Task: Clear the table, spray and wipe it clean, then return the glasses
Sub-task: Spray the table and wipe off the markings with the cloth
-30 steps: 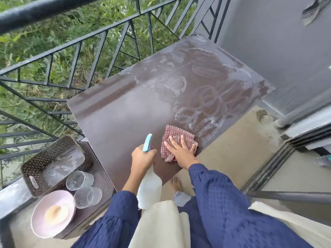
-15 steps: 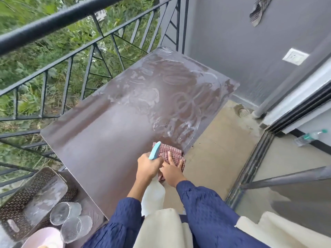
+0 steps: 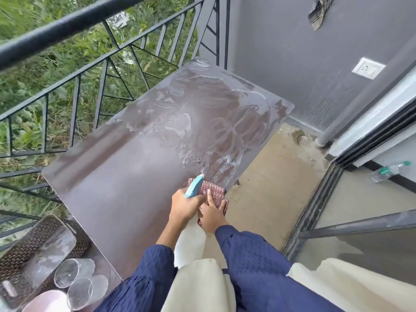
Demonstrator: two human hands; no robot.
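Observation:
A dark brown table [image 3: 126, 190] fills the middle of the head view; its far half is smeared with whitish foam swirls. My left hand [image 3: 185, 206] grips a white spray bottle [image 3: 190, 244] with a light blue nozzle pointing across the table. My right hand [image 3: 212, 212] presses a red checked cloth [image 3: 216, 191] flat at the table's near right edge, right beside the bottle. Two clear glasses [image 3: 80, 282] stand on a lower side surface at the bottom left.
A perforated brown tray [image 3: 24, 251] and a pink plate [image 3: 47, 302] share the lower surface with the glasses. A black railing [image 3: 74, 70] runs along the left. A grey wall, a sliding door track [image 3: 315, 203] and a floor drain [image 3: 304, 139] lie to the right.
My right hand has slid the cloth toward the table's near right edge, ending close against the bottle. My head has turned right, so the table and glasses shifted left and down.

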